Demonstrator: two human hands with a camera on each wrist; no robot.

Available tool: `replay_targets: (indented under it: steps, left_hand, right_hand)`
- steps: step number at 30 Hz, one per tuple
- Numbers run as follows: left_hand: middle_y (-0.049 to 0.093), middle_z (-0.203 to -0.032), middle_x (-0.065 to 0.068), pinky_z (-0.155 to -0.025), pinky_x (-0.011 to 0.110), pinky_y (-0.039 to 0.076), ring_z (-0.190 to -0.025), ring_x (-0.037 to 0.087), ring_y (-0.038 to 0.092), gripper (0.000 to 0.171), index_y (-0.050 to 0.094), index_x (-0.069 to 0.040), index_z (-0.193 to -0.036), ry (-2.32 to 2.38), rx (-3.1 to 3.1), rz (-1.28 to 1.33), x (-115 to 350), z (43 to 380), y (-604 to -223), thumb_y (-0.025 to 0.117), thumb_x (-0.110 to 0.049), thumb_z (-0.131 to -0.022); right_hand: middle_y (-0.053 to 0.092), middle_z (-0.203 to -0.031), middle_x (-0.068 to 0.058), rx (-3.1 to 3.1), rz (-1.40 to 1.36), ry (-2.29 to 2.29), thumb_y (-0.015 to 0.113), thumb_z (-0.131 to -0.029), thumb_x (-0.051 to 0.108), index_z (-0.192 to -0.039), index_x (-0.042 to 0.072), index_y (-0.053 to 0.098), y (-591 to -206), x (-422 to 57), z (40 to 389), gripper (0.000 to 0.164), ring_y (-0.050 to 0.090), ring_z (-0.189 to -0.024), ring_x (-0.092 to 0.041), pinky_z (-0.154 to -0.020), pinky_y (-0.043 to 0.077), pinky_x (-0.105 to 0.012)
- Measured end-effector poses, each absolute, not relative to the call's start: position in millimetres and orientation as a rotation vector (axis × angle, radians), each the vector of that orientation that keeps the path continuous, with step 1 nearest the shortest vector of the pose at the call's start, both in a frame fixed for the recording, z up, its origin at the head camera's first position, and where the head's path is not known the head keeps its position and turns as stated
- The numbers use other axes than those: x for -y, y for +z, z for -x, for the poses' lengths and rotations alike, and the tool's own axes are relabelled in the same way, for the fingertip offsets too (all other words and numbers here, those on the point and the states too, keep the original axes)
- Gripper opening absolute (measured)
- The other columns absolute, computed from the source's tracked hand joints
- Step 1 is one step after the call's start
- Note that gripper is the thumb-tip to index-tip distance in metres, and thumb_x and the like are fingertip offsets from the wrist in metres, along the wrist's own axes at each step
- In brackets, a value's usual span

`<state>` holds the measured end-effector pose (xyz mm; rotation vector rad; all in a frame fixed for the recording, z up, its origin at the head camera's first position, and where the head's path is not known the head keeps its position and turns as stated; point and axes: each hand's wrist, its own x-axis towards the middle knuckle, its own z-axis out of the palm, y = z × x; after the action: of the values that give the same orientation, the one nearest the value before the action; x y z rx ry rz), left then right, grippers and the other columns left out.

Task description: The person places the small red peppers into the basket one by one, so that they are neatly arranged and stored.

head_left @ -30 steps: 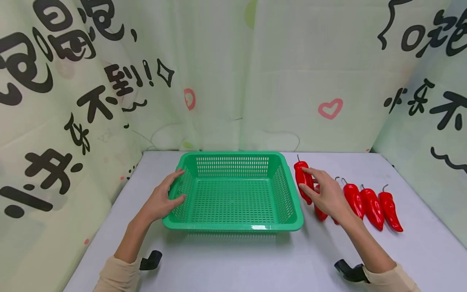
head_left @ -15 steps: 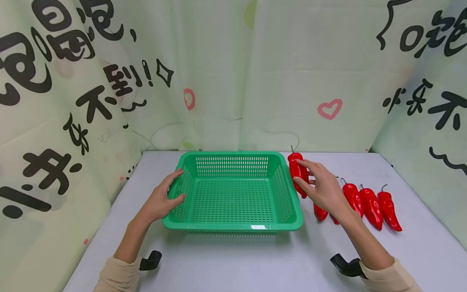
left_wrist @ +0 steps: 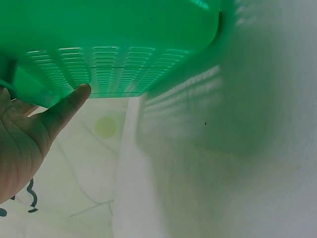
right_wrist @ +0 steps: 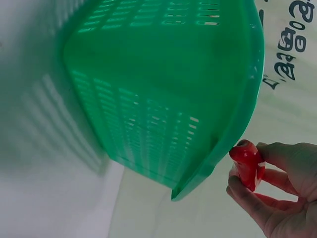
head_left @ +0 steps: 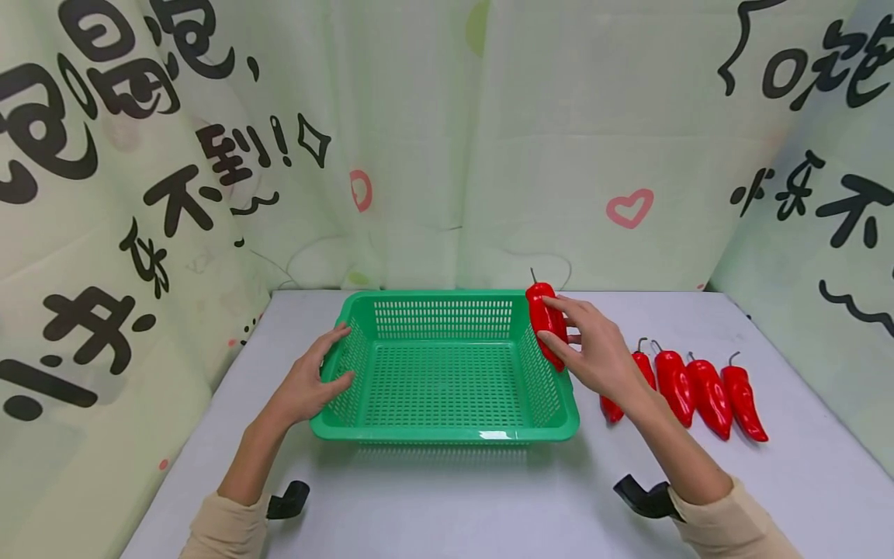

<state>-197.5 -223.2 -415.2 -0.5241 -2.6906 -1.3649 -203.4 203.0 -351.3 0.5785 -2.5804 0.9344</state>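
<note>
A red pepper (head_left: 545, 320) with a thin stem is pinched between the thumb and fingers of my right hand (head_left: 594, 345). It overlaps the right rim of the green plastic basket (head_left: 447, 433) in the head view. In the right wrist view the pepper (right_wrist: 247, 164) shows end-on beside the rim. At the basket's left side, my left hand (head_left: 307, 380) has its thumb and fingers spread apart along the rim. The left wrist view shows its straight thumb (left_wrist: 69, 106) against the basket's slotted wall. No pepper lies in the basket.
Several more red peppers (head_left: 711, 396) lie in a row on the white table (head_left: 447, 505) to the right, one partly behind my right forearm. Pale curtains (head_left: 419, 155) with dark lettering enclose the back and sides. Black wrist-worn pieces (head_left: 289, 501) stick out at both sleeves.
My right hand has carried the pepper left and up, from beside the basket to over its right rim. The left hand and the basket have stayed in place.
</note>
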Motion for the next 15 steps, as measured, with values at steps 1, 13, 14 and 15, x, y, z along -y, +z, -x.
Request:
replay_targets:
  steps: [1,13,14,15]
  left_hand:
    - [0.024,-0.167,0.02,-0.118,0.065,0.026,-0.153,0.045,0.019,0.072,0.032,-0.001,-0.158,-1.364,2.691,0.524,223,197,-415,0.067,-0.003,-0.094]
    - [0.024,-0.167,0.019,-0.118,0.065,0.027,-0.153,0.045,0.02,0.072,0.032,-0.001,-0.158,-1.357,2.694,0.523,223,197,-415,0.066,-0.003,-0.094]
    - [0.024,-0.167,0.02,-0.117,0.065,0.027,-0.153,0.045,0.02,0.072,0.032,-0.001,-0.158,-1.355,2.694,0.523,223,197,-415,0.066,-0.003,-0.094]
    - [0.024,-0.167,0.02,-0.117,0.065,0.027,-0.153,0.045,0.02,0.072,0.032,-0.001,-0.158,-1.356,2.694,0.524,223,198,-415,0.066,-0.003,-0.094]
  right_hand:
    - [0.053,-0.143,-0.026,2.583,-0.582,0.938,0.08,-0.087,0.008,-0.147,0.001,0.051,-351,-201,204,0.067,0.056,-0.123,-0.046,-0.08,0.06,-0.057]
    - [0.053,-0.143,-0.025,2.585,-0.624,0.956,0.078,-0.09,0.009,-0.147,0.001,0.051,-347,-184,209,0.063,0.056,-0.124,-0.044,-0.081,0.06,-0.054]
    - [0.053,-0.143,-0.025,2.585,-0.628,0.962,0.077,-0.09,0.009,-0.147,0.001,0.051,-347,-183,210,0.063,0.056,-0.124,-0.044,-0.081,0.06,-0.054]
    - [0.053,-0.143,-0.024,2.586,-0.631,0.969,0.077,-0.09,0.009,-0.147,0.001,0.051,-347,-182,210,0.063,0.056,-0.124,-0.043,-0.081,0.061,-0.054]
